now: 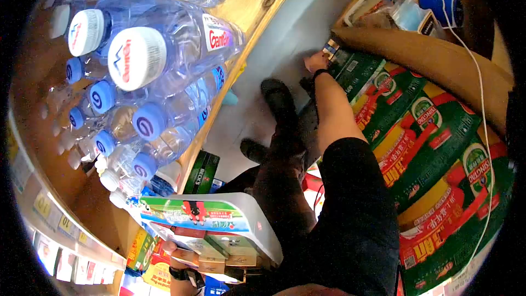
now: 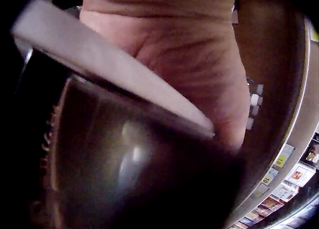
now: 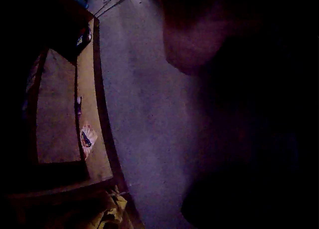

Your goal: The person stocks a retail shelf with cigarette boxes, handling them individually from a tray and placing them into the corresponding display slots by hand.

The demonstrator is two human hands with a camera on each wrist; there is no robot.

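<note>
At the lower left in the head view, my left hand (image 1: 171, 248) grips a white plastic container (image 1: 257, 222) with a green-and-blue printed side; several small tan and brown boxes (image 1: 211, 252) sit in it. The left wrist view shows the heel of that hand close up, beside a pale edge and a dark glossy surface. My right arm reaches out low over the floor. The right hand (image 1: 316, 62) has curled fingers at a small pack (image 1: 330, 48) with a pale-and-blue end, beside the beer cartons. Its own wrist view is too dark to show the fingers.
Stacked green-and-red Tsingtao cartons (image 1: 427, 148) fill the right side, with an open cardboard box (image 1: 394, 35) behind and a white cable (image 1: 479, 77) across them. Large water bottles (image 1: 181, 44) crowd the wooden shelf (image 1: 257, 8) at left. A Beck's carton (image 1: 201, 172) stands low.
</note>
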